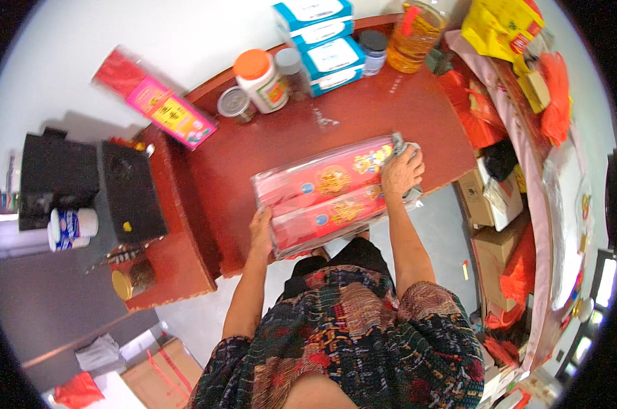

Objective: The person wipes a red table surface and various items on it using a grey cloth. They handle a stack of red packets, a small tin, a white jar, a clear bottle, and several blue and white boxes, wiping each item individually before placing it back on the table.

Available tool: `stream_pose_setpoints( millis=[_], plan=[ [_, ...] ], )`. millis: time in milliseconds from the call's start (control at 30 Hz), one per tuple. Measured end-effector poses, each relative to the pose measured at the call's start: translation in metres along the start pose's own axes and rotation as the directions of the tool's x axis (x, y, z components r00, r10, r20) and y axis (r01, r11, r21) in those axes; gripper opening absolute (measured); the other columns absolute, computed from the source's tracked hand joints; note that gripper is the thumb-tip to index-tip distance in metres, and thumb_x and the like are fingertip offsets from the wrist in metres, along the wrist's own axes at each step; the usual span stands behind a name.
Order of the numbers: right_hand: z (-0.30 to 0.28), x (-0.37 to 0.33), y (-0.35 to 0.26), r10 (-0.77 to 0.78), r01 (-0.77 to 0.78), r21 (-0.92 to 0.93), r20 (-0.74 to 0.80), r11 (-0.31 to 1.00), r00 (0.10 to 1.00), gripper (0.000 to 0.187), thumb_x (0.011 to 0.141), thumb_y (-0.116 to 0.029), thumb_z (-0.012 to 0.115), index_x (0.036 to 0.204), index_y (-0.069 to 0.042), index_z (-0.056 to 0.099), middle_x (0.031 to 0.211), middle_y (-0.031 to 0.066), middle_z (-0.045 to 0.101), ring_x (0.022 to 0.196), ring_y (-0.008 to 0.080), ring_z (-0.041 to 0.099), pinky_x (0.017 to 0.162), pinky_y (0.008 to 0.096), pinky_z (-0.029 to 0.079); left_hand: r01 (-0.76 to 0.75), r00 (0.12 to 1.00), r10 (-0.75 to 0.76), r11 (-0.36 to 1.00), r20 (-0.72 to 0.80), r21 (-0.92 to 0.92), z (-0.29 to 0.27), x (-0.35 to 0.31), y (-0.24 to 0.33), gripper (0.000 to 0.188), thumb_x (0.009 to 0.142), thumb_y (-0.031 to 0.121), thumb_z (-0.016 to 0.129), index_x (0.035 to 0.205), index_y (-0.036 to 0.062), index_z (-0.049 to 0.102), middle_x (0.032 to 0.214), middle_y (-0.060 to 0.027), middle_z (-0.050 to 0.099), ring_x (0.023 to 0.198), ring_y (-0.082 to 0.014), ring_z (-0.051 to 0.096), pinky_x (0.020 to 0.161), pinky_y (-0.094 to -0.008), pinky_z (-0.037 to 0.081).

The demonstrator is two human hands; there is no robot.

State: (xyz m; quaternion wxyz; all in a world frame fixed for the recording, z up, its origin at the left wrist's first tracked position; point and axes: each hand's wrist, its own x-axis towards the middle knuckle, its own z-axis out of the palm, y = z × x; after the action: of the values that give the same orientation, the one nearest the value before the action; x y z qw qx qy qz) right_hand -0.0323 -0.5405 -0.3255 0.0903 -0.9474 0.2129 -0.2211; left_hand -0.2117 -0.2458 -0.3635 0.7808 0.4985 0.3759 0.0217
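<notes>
A flat red package (329, 183) with gold and white print, wrapped in clear plastic, is in front of me at the near edge of the red-brown table (417, 102). It looks like two long red boxes side by side. My left hand (260, 233) grips its left end near the lower corner, with the fingertips partly hidden. At the other end, my right hand (404, 172) is closed on a grey cloth (398, 146), pressing it against the package's right edge. Part of the cloth is hidden under that hand.
Along the table's back stand a white jar with an orange lid (262, 82), blue-white boxes (329, 61), a dark-lidded jar (373, 53) and a large bottle of amber liquid (414, 41). A pink-and-red packet (168, 109) leans at the left. Cluttered shelves (499, 204) line the right.
</notes>
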Motion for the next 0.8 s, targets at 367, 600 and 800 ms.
stream_pose_setpoints(
  millis=[367, 600, 800],
  plan=[
    [-0.004, -0.122, -0.134, -0.717, 0.649, 0.330, 0.149, 0.685, 0.681, 0.047, 0.080, -0.021, 0.054, 0.126, -0.011, 0.052, 0.133, 0.0130, 0.044, 0.117, 0.0344, 0.043, 0.088, 0.0547, 0.036, 0.040, 0.999, -0.043, 0.996, 0.033, 0.085, -0.006, 0.003, -0.001, 0.053, 0.087, 0.045, 0.059, 0.119, 0.0034, 0.056, 0.111, -0.0086, 0.060, 0.101, -0.0203, 0.057, 0.087, -0.0367, 0.047],
    [-0.050, -0.183, -0.114, -0.977, 0.750, 0.634, 0.047, 0.189, 0.206, 0.047, 0.079, -0.024, 0.055, 0.123, -0.011, 0.052, 0.130, 0.0102, 0.045, 0.117, 0.0316, 0.043, 0.093, 0.0530, 0.037, 0.241, 0.970, -0.220, 0.928, 0.104, -0.286, 0.004, -0.003, 0.022, 0.107, 0.071, 0.089, 0.023, 0.126, 0.0001, 0.049, 0.123, -0.0141, 0.056, 0.110, -0.0300, 0.055, 0.096, -0.0443, 0.043],
    [-0.061, -0.145, -0.024, -0.980, 0.822, 0.534, 0.129, 0.199, 0.154, 0.048, 0.081, -0.023, 0.053, 0.128, -0.014, 0.049, 0.135, 0.0087, 0.042, 0.119, 0.0310, 0.043, 0.093, 0.0515, 0.039, 0.124, 0.979, -0.089, 0.974, 0.182, -0.191, 0.000, 0.011, 0.004, 0.052, 0.085, 0.045, 0.059, 0.117, 0.0042, 0.057, 0.109, -0.0101, 0.063, 0.098, -0.0249, 0.061, 0.088, -0.0410, 0.048]
  ],
)
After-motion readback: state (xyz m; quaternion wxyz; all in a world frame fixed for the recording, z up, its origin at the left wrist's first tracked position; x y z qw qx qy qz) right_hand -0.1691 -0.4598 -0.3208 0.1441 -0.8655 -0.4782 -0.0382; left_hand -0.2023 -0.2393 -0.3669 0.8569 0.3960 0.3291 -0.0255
